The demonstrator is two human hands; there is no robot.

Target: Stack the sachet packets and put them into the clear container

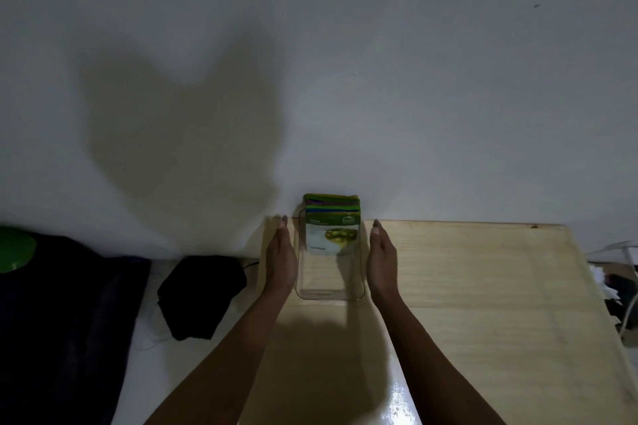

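Observation:
A clear container (329,291) stands on the light wooden table (466,286) near the wall. A stack of sachet packets (332,228) stands upright in its far end, the front one white and green with a picture of green fruit. My left hand (281,257) lies flat along the container's left side, fingers straight. My right hand (381,254) mirrors it along the right side. Whether the palms touch the container walls I cannot tell. Neither hand holds anything.
A white wall rises right behind the table. Left of the table lie a black bag (200,297), dark cloth (62,321) and a green object (15,248). White cables and clutter (618,286) sit off the table's right edge.

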